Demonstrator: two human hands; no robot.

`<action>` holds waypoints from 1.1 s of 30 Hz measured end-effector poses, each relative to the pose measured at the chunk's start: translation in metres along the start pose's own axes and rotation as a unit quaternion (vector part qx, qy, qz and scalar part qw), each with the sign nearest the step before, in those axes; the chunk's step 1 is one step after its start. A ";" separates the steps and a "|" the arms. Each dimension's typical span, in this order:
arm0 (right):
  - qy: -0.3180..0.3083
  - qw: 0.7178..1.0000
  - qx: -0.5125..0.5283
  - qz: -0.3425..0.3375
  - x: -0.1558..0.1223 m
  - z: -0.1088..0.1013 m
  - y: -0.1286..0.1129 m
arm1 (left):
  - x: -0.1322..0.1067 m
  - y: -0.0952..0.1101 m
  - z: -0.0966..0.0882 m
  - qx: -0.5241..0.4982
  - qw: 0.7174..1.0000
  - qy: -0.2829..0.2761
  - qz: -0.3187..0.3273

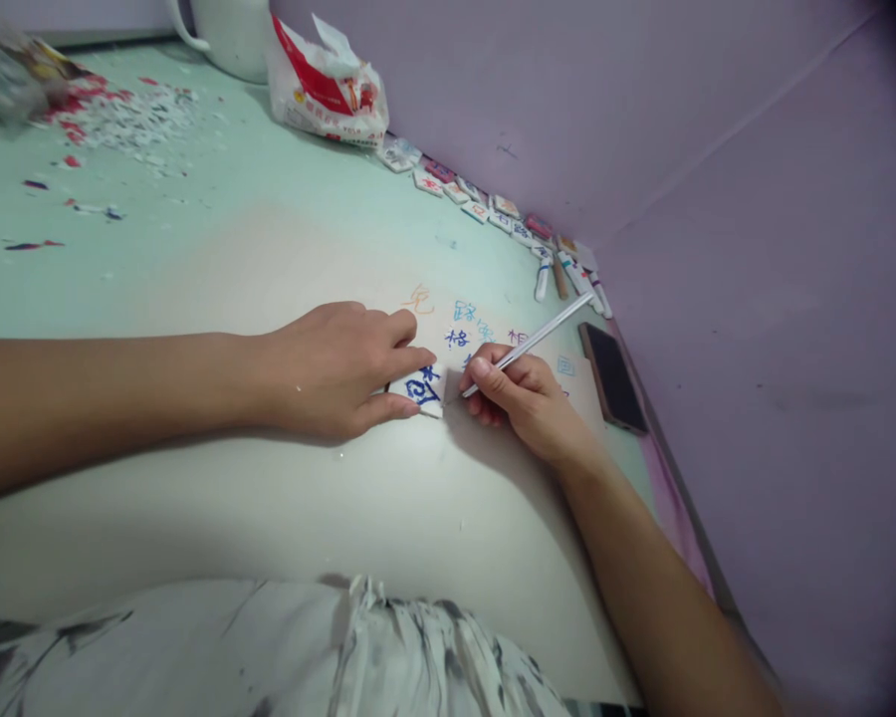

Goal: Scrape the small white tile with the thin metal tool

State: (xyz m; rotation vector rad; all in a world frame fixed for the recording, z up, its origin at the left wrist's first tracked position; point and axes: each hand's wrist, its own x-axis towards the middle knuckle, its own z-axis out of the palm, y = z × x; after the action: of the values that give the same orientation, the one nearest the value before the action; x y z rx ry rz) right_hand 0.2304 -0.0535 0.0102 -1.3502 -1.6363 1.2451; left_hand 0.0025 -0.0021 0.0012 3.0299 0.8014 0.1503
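Observation:
My left hand comes in from the left and pins a small white eraser slab to the work surface. Its thumb and forefinger grip the slab's two sides, and a bold blue Chinese character shows between them. In my right hand is a slim silver craft knife, held like a pen with its handle slanting up to the right. The knife's lower end is at the slab's right edge; whether it cuts into the slab I cannot tell. Under both hands lies a pale board with handwritten coloured characters.
A dark phone lies right of my right hand. Several lettered slabs and marker pens line the purple wall. Behind are a tissue pack, a white pitcher, red and white shavings and a clear plastic bag.

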 end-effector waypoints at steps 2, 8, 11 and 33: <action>0.001 1.000 0.002 0.009 -0.001 -0.001 0.001 | 0.000 0.000 0.001 -0.001 1.000 0.002 0.001; 0.009 0.999 0.025 0.027 -0.002 -0.001 0.001 | 0.000 0.000 0.000 -0.006 1.000 0.000 0.002; 0.013 1.000 0.007 0.005 -0.001 0.000 0.000 | 0.001 0.001 -0.001 -0.004 1.000 -0.001 0.002; -0.004 1.000 -0.017 0.003 0.000 0.000 0.000 | 0.000 0.001 -0.002 -0.018 1.000 0.000 0.004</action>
State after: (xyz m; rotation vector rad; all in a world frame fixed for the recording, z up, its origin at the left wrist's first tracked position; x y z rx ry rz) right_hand 0.2308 -0.0538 0.0102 -1.3731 -1.6670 1.2333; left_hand 0.0026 -0.0032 0.0033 2.9989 0.7787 0.1619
